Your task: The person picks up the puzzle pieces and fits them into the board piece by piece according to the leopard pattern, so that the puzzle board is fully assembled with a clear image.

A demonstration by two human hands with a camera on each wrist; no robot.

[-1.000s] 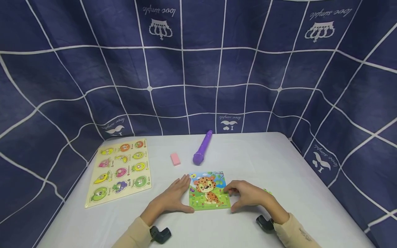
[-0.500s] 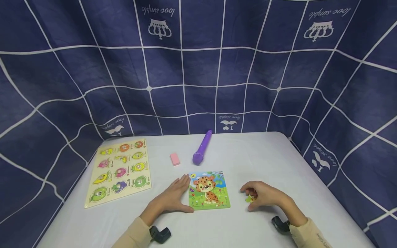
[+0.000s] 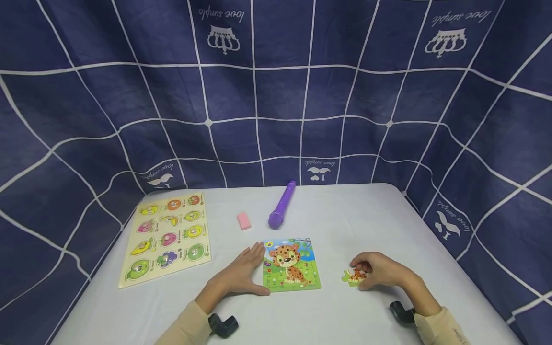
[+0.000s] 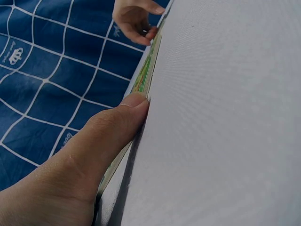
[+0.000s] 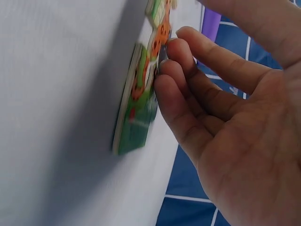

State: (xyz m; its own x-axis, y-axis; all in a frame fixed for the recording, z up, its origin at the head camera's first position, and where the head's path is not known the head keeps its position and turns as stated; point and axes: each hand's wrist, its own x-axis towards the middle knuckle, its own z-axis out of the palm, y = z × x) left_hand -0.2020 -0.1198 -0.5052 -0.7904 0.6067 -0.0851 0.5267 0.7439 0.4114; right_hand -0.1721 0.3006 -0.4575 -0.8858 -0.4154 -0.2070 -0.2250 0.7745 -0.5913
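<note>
My left hand [image 3: 243, 270] lies spread beside a square leopard jigsaw puzzle [image 3: 291, 266]. Its fingertips and straight thumb [image 4: 115, 120] touch the puzzle's left edge. To the right of the puzzle, loose jigsaw pieces [image 3: 354, 278] in green and spotted orange lie on the table. My right hand [image 3: 384, 270] is over their right part, partly hiding them. In the right wrist view its bent fingers [image 5: 171, 94] come close against a piece [image 5: 134, 103], with no grip around it showing.
A board of fruit shapes [image 3: 166, 235] lies at the table's left. A pink block [image 3: 244, 221] and a purple toy microphone [image 3: 282, 206] lie beyond the puzzle. A dark blue checked curtain [image 3: 276, 96] rises behind the white table [image 3: 319, 321].
My right hand has left the leopard puzzle's right edge and moved right to the loose pieces, more of which now show. My left hand has stayed in place.
</note>
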